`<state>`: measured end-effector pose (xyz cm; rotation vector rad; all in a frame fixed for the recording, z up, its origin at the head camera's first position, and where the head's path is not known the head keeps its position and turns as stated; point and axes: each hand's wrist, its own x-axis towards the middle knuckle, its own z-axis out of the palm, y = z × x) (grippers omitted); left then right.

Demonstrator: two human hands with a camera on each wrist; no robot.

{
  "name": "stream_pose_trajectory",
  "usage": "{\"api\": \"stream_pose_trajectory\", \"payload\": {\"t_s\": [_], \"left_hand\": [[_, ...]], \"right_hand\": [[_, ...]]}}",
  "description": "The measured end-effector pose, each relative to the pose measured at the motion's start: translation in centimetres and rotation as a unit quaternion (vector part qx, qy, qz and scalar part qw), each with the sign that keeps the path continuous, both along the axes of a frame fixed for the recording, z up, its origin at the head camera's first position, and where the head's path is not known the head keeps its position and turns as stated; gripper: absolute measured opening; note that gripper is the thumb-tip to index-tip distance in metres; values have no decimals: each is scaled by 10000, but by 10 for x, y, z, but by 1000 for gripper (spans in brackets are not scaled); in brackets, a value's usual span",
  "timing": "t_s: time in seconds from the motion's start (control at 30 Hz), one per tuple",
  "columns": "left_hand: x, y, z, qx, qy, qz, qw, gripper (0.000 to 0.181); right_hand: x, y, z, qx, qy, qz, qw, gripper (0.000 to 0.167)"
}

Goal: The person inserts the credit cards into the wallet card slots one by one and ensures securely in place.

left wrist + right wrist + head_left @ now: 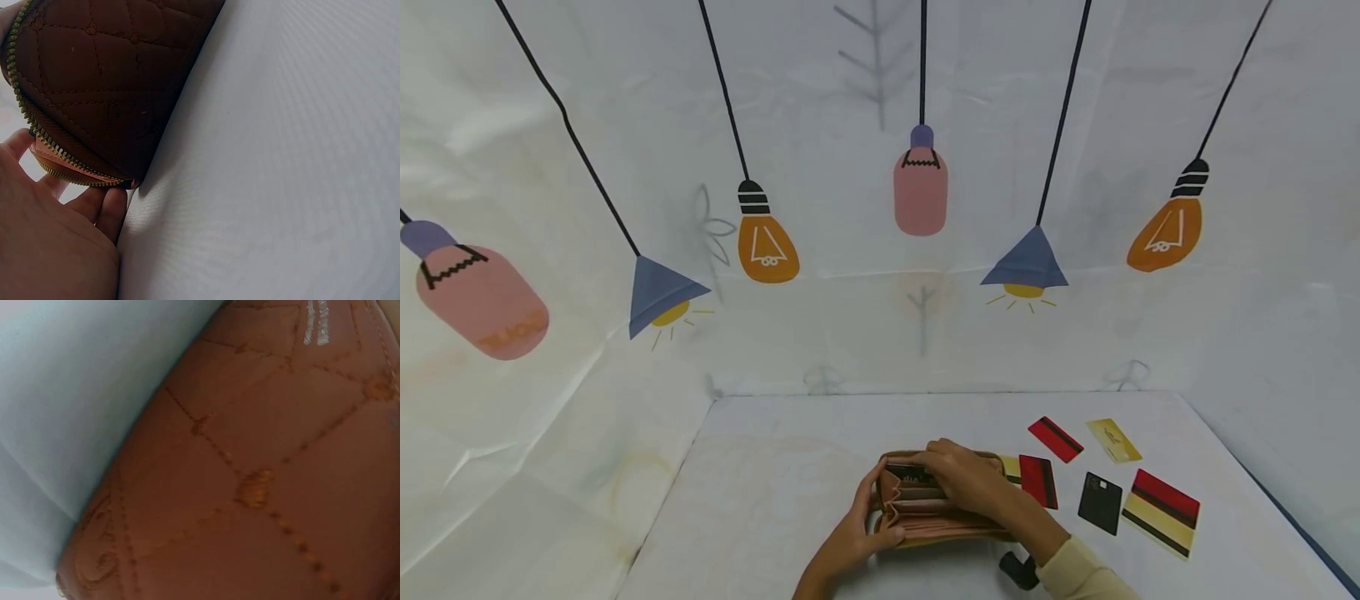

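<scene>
A brown quilted wallet (pixel 940 529) is held unzipped in the head view, its accordion compartments facing up. The left hand (pixel 850 537) grips its left end, thumb on the near edge and fingers at the far side. Over the wallet's far side reaches the right hand (pixel 966 479), its fingertips at a dark card (pixel 912 473) in a slot; how they touch it is hidden. In the left wrist view the left hand (pixel 56 231) has its fingers at the zipper corner of the wallet (pixel 100 69). Stitched leather of the wallet (pixel 250 487) fills much of the right wrist view.
Right of the wallet lie a red card (pixel 1056 439), a gold card (pixel 1114 440), a black card (pixel 1101 502) and a red-and-yellow striped card (pixel 1161 512). Another red card (pixel 1037 481) lies beside the wallet. A small black object (pixel 1018 572) is near the right forearm.
</scene>
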<state>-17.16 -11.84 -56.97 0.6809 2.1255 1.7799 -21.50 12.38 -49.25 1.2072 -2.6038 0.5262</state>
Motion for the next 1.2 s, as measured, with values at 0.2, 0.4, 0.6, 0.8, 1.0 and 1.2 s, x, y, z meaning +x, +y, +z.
{"api": "stream_pose_trajectory", "payload": {"t_s": [0.2, 0.4, 0.6, 0.8, 1.0, 1.2], "left_hand": [[1, 0, 1, 11, 20, 8, 10000, 92], [1, 0, 0, 5, 73, 22, 10000, 91], [1, 0, -2, -27, 161, -3, 9999, 91], [2, 0, 0, -37, 67, 40, 10000, 92], [2, 0, 1, -43, 69, 51, 10000, 92], [2, 0, 1, -52, 76, 63, 9999, 93]], "right_hand": [[-2, 1, -6, -371, 281, 132, 9988, 25], [-1, 0, -7, -206, 420, 27, 9989, 39], [1, -2, -11, 38, 653, -99, 9978, 58], [2, -3, -13, 19, 912, -148, 9957, 54], [2, -4, -9, 87, 276, -274, 9992, 25], [5, -5, -6, 6, -77, -259, 9996, 16]]}}
